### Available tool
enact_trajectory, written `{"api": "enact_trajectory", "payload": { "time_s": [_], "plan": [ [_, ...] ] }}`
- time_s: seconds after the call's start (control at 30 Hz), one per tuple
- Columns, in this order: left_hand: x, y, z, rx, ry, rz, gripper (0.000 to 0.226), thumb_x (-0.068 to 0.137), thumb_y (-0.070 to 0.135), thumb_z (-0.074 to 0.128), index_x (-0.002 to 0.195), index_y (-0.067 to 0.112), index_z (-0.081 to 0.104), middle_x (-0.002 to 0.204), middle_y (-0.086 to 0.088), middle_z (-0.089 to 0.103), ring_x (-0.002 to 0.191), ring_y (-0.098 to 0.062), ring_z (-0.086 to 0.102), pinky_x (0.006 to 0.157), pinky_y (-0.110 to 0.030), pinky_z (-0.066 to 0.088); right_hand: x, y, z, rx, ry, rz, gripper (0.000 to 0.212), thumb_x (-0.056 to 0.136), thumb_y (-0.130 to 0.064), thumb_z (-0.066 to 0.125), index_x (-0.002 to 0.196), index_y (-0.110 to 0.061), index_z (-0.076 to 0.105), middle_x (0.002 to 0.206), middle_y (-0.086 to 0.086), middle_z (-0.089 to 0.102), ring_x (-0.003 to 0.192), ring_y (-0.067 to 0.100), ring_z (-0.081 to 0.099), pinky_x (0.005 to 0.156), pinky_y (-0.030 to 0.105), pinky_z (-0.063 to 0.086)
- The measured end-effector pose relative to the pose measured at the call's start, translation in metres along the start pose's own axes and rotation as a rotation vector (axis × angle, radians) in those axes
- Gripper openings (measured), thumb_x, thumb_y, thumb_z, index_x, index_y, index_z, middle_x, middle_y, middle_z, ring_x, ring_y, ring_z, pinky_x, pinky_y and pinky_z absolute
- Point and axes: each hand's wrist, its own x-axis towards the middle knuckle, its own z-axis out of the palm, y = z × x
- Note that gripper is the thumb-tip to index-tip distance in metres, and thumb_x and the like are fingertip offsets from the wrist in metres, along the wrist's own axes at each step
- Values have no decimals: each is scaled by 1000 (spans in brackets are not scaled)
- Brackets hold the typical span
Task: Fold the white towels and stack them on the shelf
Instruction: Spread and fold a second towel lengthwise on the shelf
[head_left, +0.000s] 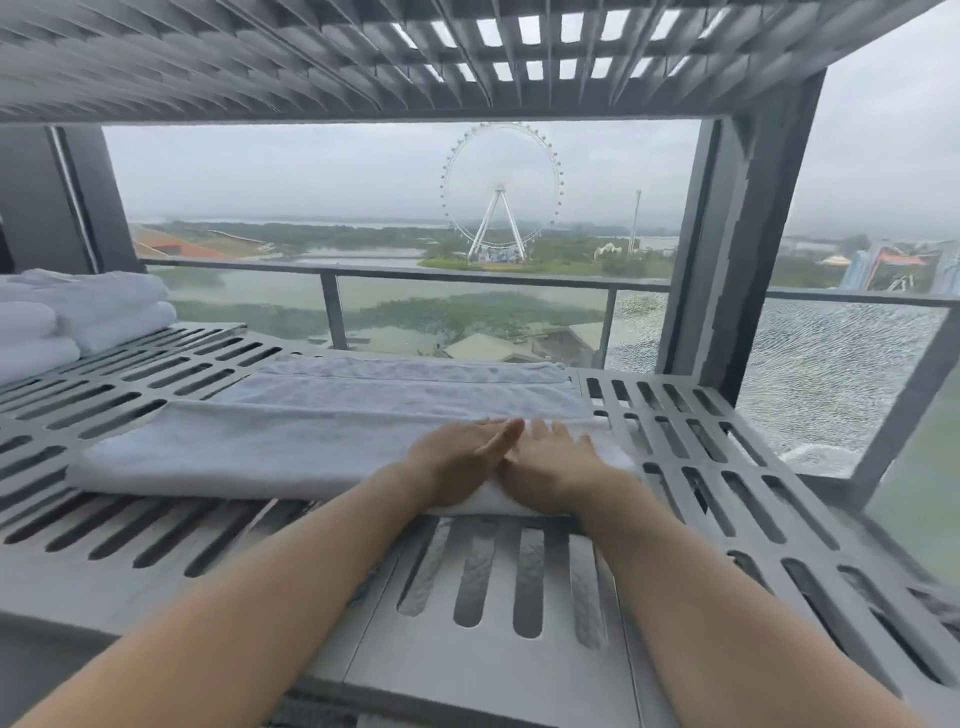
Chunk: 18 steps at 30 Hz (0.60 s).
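Note:
A long white towel (270, 447) lies folded lengthwise on the grey slotted shelf (691, 467), its folds running left to right. My left hand (462, 457) and my right hand (556, 462) rest flat, side by side, on the towel's right end, fingers stretched out and pressing down. Neither hand grips anything. At the far left of the shelf sits a stack of folded white towels (78, 317).
A second slotted shelf (260, 57) hangs overhead. A grey upright post (737, 249) stands at the right rear. Behind the shelf are a balcony railing (467, 278) and cracked glass (831, 374). More white cloth shows through the slots below.

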Motion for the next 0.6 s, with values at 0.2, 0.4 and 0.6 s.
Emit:
{"api": "enact_trajectory", "payload": {
  "time_s": [0.2, 0.4, 0.6],
  "plan": [
    [-18, -9, -9, 196, -29, -56, 79, 82, 65, -3, 122, 22, 51, 133, 0, 51, 123, -18, 43, 101, -46, 35, -2, -4, -1, 83, 28, -129, 56, 94, -44, 11, 145, -23, 17, 155, 14, 10, 141, 31, 8, 115, 46, 8],
    [-57, -57, -35, 233, -51, -241, 79, 77, 73, -4, 142, 38, 24, 153, 15, 18, 141, -9, 11, 107, -64, 1, -9, -22, 0, 194, 58, -264, 57, 96, -48, 19, 145, -19, 21, 155, -1, 14, 142, 13, 8, 114, 35, 6],
    [-87, -118, -75, 219, -96, -270, 64, 89, 63, 5, 144, 34, 23, 154, 13, 16, 142, -10, 12, 114, -53, 5, 19, -87, 0, 121, -15, -335, 54, 98, -44, 20, 145, -19, 21, 156, 1, 12, 142, 13, 8, 112, 31, 5]
  ]
}}
